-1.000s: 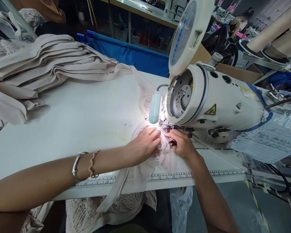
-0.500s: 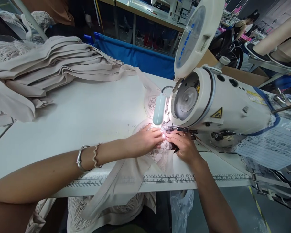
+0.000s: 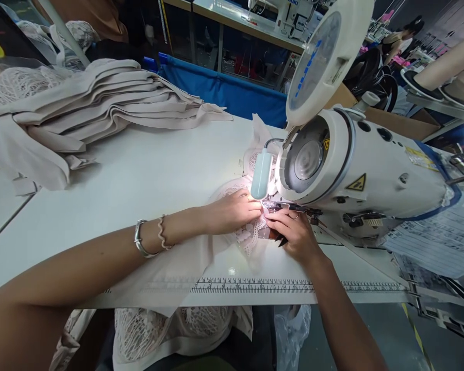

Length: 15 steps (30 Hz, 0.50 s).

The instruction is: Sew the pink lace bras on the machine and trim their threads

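Blue fabric panel [image 3: 224, 90] at back, brown cardboard box [image 3: 404, 122] right of it. Crinkled clear plastic [image 3: 292, 332] low; lined white paper [image 3: 429, 245] right.

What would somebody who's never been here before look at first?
Probably the big white sewing machine on the right, with its round cover flipped up. Next might be the bright spot just below the little pale-green lamp, where the left hand and right hand touch pale pink lace. At the upper left of the white table, a thick pile of beige fabric stands out too.
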Tool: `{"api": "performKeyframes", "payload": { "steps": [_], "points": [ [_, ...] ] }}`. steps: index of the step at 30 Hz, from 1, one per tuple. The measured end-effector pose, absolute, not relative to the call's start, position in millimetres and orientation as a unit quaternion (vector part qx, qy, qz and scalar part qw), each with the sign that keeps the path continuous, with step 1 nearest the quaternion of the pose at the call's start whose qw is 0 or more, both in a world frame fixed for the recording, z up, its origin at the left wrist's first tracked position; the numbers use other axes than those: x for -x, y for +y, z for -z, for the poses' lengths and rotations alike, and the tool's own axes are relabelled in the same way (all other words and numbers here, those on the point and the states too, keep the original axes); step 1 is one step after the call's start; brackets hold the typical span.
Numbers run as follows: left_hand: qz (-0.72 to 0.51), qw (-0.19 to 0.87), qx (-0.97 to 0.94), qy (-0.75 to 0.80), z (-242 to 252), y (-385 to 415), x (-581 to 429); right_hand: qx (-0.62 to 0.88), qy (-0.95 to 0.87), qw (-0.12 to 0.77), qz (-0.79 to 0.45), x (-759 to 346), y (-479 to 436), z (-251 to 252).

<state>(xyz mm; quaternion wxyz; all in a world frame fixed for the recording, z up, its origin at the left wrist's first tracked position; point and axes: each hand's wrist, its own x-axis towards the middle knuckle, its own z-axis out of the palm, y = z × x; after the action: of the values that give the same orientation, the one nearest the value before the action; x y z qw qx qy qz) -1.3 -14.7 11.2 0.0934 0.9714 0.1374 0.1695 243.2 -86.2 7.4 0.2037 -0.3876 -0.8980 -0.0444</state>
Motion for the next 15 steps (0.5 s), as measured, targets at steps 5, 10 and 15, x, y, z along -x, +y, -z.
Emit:
{"api": "performKeyframes", "payload": {
  "steps": [5, 10, 15],
  "points": [
    [-0.179, 0.052, -0.973, 0.133, -14.0, -14.9, 1.7, 0.376, -0.895, 0.234, 0.061, -242.4, -86.7, -9.2],
    [-0.188, 0.014, -0.972, 0.141, -13.0, -15.9, 2.2, 0.376, -0.895, 0.232, 0.055, -241.4, -84.1, -7.7],
    [-0.197, 0.014, -0.975, 0.104, -12.4, -16.7, 2.2, 0.36, -0.895, 0.252, 0.072, -239.5, -83.8, -8.7]
  ]
}}
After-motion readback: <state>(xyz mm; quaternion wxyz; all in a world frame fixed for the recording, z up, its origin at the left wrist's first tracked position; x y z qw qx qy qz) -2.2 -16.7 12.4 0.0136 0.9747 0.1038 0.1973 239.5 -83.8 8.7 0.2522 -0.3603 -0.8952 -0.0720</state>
